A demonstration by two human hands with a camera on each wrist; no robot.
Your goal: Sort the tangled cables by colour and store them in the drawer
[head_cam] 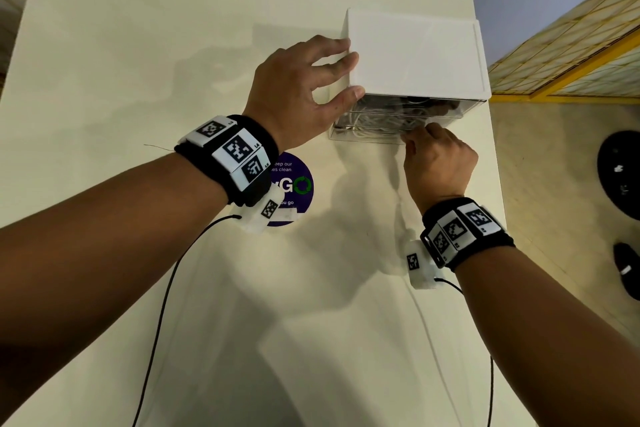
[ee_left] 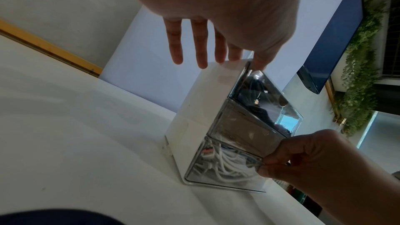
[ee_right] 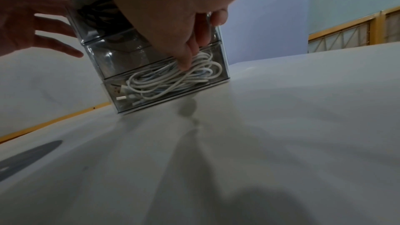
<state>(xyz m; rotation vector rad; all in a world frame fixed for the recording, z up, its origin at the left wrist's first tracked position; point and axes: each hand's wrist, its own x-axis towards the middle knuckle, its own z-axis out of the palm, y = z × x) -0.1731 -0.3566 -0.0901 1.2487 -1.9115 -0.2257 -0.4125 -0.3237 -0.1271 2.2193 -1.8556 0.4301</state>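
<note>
1. We see a small white plastic drawer unit (head_cam: 414,52) with three clear drawers standing on the cream-white table (head_cam: 173,45), near its far right corner.
2. Our left hand (head_cam: 298,87) rests against the unit's left side with straight, spread fingers (ee_left: 200,45); the thumb lies on the top front corner; the hand holds nothing.
3. Our right hand (head_cam: 438,159) is at the front of the unit; its curled fingers (ee_left: 279,160) pinch the front of a clear drawer, and from the left wrist view this looks like the edge between the middle drawer (ee_left: 244,131) and the bottom drawer (ee_left: 218,165); we cannot tell which one is gripped.
4. The coiled white cables (ee_right: 173,78) lie inside the bottom drawer, seen through its clear front; that drawer stands slightly proud of the unit.
5. The black cables (ee_right: 97,13) lie in the top drawer (ee_left: 259,91); the middle drawer's contents are unclear.
6. A round purple sticker (head_cam: 294,187) lies on the table, partly under our left wrist band (head_cam: 230,152); our right wrist band (head_cam: 460,232) carries similar black-and-white markers.
</note>
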